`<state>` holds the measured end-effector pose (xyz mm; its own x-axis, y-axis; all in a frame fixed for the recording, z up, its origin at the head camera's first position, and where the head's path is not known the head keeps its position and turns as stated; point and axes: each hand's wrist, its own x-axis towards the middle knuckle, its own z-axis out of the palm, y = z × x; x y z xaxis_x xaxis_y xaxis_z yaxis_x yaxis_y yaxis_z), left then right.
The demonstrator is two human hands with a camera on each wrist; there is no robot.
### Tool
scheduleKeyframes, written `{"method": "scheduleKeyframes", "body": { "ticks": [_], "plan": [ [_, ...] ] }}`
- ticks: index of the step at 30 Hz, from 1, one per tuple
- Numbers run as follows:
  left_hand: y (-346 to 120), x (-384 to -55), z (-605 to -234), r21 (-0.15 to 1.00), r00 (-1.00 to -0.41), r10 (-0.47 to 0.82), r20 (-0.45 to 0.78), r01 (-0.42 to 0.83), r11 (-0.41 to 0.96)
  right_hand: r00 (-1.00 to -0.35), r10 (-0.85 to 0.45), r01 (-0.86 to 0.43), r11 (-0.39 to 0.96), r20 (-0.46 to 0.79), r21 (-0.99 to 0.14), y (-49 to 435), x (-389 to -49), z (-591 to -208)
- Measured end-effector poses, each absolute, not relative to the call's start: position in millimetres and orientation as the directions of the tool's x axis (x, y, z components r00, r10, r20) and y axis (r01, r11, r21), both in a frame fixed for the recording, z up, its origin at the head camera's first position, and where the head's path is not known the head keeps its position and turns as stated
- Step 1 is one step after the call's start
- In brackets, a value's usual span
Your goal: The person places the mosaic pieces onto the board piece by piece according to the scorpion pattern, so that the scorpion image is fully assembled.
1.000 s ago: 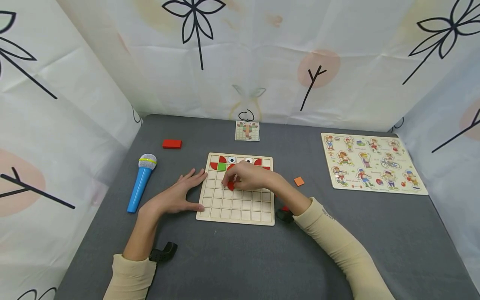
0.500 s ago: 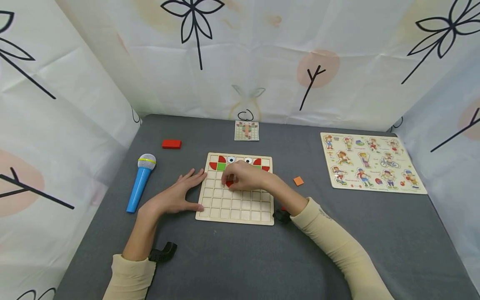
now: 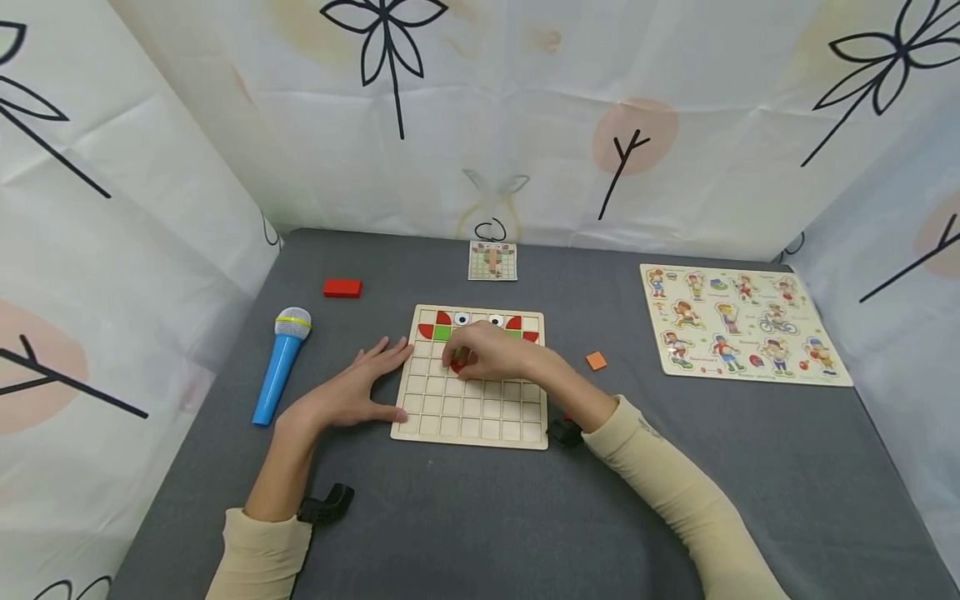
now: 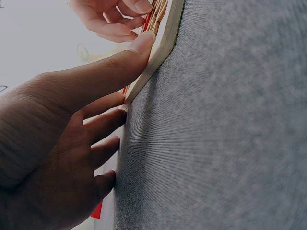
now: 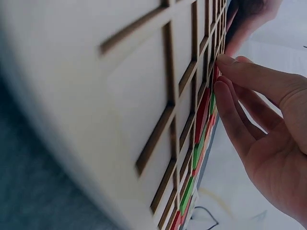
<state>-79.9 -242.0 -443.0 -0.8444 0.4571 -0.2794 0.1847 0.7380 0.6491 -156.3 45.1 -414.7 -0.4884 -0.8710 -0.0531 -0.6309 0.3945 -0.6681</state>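
Observation:
A wooden grid board (image 3: 471, 410) lies on the grey table, its far rows bearing red, green (image 3: 442, 332) and eye-patterned pieces. My left hand (image 3: 358, 390) rests along the board's left edge, fingers spread and thumb on the rim near the front corner. Over the upper middle of the grid, my right hand (image 3: 491, 350) pinches a small red piece (image 3: 457, 366) between thumb and fingertips, down at the board surface. In the right wrist view that red piece (image 5: 216, 73) is mostly hidden by the fingertips, so its full shape cannot be told.
Behind the board lies a small pattern card (image 3: 492, 261). A red block (image 3: 342, 288) and a blue toy microphone (image 3: 282, 365) are at the left. To the right are an orange square tile (image 3: 596, 361) and a picture puzzle board (image 3: 746, 325). Something red shows beside the right wrist.
The red piece, more exposed below my right fingertips a second ago, now sits slightly farther back and lower among them. My left hand keeps its place on the board.

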Motion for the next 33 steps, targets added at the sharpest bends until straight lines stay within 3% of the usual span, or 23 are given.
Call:
{"method": "scheduleKeyframes", "body": {
  "ticks": [9, 17, 33],
  "plan": [
    [-243, -81, -446, 0.641, -0.845, 0.451, -0.286, 0.181, 0.746, -0.552, -0.834, -0.607, 0.415, -0.016, -0.677, 77, -153, -412],
    [-248, -80, -453, 0.695, -0.845, 0.497, -0.196, 0.238, 0.678, -0.62, -0.784, -0.547, 0.449, -0.018, -0.707, 114, -144, -406],
    [-243, -78, -442, 0.655, -0.846, 0.457, -0.274, 0.184, 0.733, -0.757, -0.652, -0.439, 0.544, -0.032, -0.715, 201, -132, -403]
  ]
}}
